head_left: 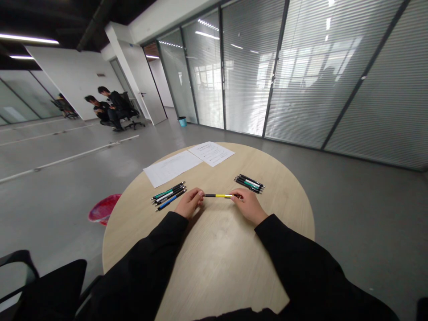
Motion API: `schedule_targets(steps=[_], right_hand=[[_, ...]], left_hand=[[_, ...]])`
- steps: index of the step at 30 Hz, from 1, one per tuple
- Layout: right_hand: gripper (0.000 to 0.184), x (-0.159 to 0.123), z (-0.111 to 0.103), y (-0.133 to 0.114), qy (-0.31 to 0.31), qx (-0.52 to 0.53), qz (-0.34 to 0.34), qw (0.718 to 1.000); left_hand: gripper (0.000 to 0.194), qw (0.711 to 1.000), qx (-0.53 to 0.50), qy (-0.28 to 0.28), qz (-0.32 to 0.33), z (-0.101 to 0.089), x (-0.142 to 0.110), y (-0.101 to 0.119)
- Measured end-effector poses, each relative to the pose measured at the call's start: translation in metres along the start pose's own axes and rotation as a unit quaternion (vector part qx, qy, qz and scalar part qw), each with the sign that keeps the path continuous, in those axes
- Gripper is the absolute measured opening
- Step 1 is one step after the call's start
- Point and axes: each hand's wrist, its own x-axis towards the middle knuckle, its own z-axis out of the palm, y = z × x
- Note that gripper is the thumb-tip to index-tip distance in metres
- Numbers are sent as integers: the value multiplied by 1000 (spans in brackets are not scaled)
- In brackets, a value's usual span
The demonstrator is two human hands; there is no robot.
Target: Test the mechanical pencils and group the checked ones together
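A yellow and black pen (219, 195) is held level between my two hands, over the middle of the round table. My left hand (190, 203) pinches its black end. At the yellow end, the fingers of my right hand (248, 205) are closed on it. Left of my left hand lies a group of several pens (169, 196), with green, white, black and blue barrels. Just beyond my right hand is another group of pens (249, 183), in black, white and green.
Two sheets of paper, one blank-looking (172, 167) and one printed (211, 153), lie at the far side of the wooden table (220, 267). A red basin (104, 208) stands on the floor at left, near a black chair (50, 290). Two seated people (115, 107) are further off.
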Motion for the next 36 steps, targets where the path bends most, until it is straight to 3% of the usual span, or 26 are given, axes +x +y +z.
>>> schedule_targets(steps=[5, 10, 27, 31, 36], right_hand=[[12, 0, 0, 0, -1, 1, 0, 1000], [13, 1, 0, 1, -3, -1, -5, 1000], [12, 0, 1, 3, 2, 3, -2, 1000], [12, 0, 1, 3, 0, 3, -1, 1000], [13, 0, 1, 3, -3, 8, -2, 1000]], left_hand=[[52, 996, 93, 3, -14, -2, -2, 3], [53, 990, 137, -24, -10, -5, -2, 2], [32, 998, -5, -42, 43, -2, 2, -6], [33, 999, 24, -26, 18, -2, 1, -5], [53, 994, 103, -28, -26, -3, 0, -1]])
